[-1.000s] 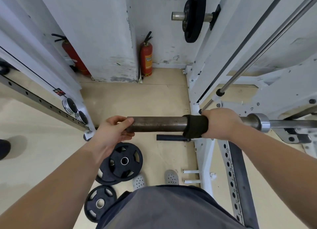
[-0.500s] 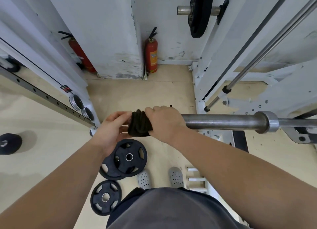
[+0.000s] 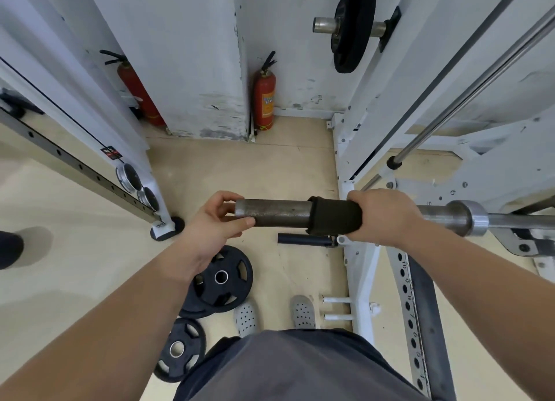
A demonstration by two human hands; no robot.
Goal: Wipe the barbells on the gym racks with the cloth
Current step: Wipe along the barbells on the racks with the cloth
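The barbell (image 3: 279,217) lay across the view, its dark sleeve pointing to the left. The left hand (image 3: 216,220) held the very end of the sleeve with thumb and fingers. The right hand (image 3: 381,215) gripped a dark cloth (image 3: 335,215) that was wrapped around the sleeve, near the steel collar (image 3: 473,217). Below, on the beige floor (image 3: 285,172), lay black weight plates (image 3: 220,279) beside two grey shoes. A red fire extinguisher (image 3: 264,100) stood by the white wall.
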